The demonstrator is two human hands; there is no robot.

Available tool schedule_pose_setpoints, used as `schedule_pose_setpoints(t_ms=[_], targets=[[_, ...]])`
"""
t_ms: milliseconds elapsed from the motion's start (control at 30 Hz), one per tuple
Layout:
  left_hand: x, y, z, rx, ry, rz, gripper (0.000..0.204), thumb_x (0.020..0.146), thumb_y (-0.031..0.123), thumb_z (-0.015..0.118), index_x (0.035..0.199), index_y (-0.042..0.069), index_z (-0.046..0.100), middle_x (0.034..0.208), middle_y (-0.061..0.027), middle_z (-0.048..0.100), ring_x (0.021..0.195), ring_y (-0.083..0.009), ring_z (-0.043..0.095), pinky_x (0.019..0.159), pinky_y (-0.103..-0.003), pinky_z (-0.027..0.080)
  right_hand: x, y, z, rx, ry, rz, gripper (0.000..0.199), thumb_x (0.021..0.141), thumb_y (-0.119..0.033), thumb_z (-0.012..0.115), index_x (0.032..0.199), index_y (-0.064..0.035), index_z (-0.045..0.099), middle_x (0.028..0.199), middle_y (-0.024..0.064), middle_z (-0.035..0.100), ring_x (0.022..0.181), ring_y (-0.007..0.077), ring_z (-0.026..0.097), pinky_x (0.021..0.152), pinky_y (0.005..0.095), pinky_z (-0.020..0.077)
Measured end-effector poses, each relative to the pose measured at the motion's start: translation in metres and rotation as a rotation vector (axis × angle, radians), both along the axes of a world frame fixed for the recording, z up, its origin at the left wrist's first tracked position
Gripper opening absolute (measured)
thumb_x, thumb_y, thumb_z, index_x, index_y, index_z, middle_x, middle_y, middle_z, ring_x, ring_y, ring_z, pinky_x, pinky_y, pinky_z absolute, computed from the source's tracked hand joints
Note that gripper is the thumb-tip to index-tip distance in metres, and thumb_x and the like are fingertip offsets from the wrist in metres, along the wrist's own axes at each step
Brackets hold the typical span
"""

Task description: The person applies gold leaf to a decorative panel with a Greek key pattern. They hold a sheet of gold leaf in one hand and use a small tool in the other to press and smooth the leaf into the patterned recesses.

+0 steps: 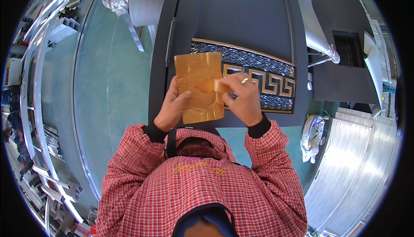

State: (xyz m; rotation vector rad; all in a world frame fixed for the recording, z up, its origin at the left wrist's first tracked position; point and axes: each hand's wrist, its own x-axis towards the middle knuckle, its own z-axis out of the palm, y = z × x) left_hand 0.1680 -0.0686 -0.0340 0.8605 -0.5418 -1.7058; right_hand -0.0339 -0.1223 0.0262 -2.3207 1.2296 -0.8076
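Cardboard sheet (199,86), brown, creased and patched with glossy tape, is held upright in front of the chest, over the near edge of a dark door panel (241,17). It is gripped along its lower left edge by the left hand (171,107), whose thumb lies across the front face while the fingers are hidden behind it. The sheet's right edge is met by the right hand (243,99), with fingers curled and pressed together around a small tan piece (219,86); whether that piece is tape or loose card cannot be told. A thin white stick (244,80) is seen between the fingers of this hand, and a dark ring on one finger.

Both forearms are covered by red checked sleeves (129,159) with black cuffs. Behind the sheet, part of a gold and black ornamental strip (267,75) with a key pattern is covered by the cardboard and the right hand. The door panel is laid flat on white trestles, one end (116,0) wrapped in silver foil. A green floor (112,86) is seen on the left, with metal profiles on racks (47,129) beyond it. To the right, a white plastic bag (314,133) lies beside pale corrugated sheets (353,155).
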Motion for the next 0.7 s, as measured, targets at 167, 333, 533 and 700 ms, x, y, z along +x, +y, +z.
schedule_pose_setpoints(t_ms=[167,333,533,700], targets=[[0.023,-0.009,0.002,0.066,-0.035,0.108,0.051,0.093,-0.004,0.04,0.14,0.006,0.024,0.132,-0.0129,0.046,0.117,-0.0223,0.053,0.095,-0.035,0.049,-0.062,-0.045,-0.045,-0.053,-0.005,-0.399,0.027,0.07,0.003,0.07,0.094,-0.0072,0.064,0.089,0.0081,0.063,0.078,0.0227,0.062,0.067,0.0321,0.0515],[0.03,-0.013,0.001,0.106,-0.094,0.124,0.054,0.094,-0.002,0.039,0.143,0.008,0.021,0.137,-0.0127,0.042,0.121,-0.0242,0.05,0.097,-0.037,0.049,-0.067,-0.065,-0.112,0.095,0.105,-0.365,0.026,0.074,-0.004,0.068,0.099,-0.0095,0.063,0.097,0.0055,0.063,0.092,0.0259,0.06,0.077,0.0359,0.0508],[0.029,-0.02,-0.001,0.128,-0.129,0.111,0.054,0.094,-0.001,0.039,0.144,0.008,0.021,0.138,-0.0132,0.042,0.123,-0.0247,0.05,0.098,-0.038,0.048,-0.054,-0.077,-0.148,0.132,0.175,-0.3,0.02,0.075,-0.003,0.068,0.094,-0.0109,0.065,0.096,0.0039,0.064,0.092,0.0246,0.059,0.079,0.0371,0.0499],[0.029,-0.024,-0.004,0.121,-0.13,0.126,0.053,0.094,0.0,0.038,0.143,0.008,0.021,0.137,-0.0137,0.043,0.12,-0.0247,0.052,0.097,-0.038,0.049,-0.079,-0.08,-0.145,0.146,0.283,-0.373,0.021,0.075,-0.003,0.065,0.095,-0.0107,0.065,0.096,0.0049,0.064,0.093,0.0262,0.058,0.081,0.0386,0.0497]])
